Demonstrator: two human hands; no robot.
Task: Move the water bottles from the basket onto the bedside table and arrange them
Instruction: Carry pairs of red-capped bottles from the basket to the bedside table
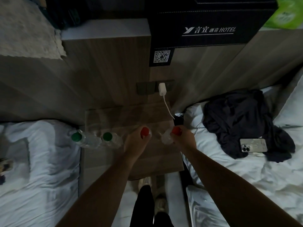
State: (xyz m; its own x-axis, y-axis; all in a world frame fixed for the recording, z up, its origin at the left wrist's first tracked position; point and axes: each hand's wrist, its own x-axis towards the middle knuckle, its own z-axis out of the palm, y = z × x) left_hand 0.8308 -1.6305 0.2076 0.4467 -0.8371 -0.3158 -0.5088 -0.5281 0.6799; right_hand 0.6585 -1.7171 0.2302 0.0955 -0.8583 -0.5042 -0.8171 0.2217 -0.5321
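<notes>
Seen from above, two clear water bottles with green caps [76, 137] [107, 136] stand side by side on the left part of the wooden bedside table [155, 159]. My left hand [134, 143] grips a red-capped bottle [145, 132] near the table's middle. My right hand [183, 138] grips a second red-capped bottle [176, 131] at the table's right side; its clear body shows beside my fingers. No basket is in view.
Beds with white bedding flank the table on the left [37, 161] and right [246, 169]. A dark garment [242, 122] and a phone [253, 145] lie on the right bed. A white charger [162, 89] with its cable hangs from the wall socket behind the table.
</notes>
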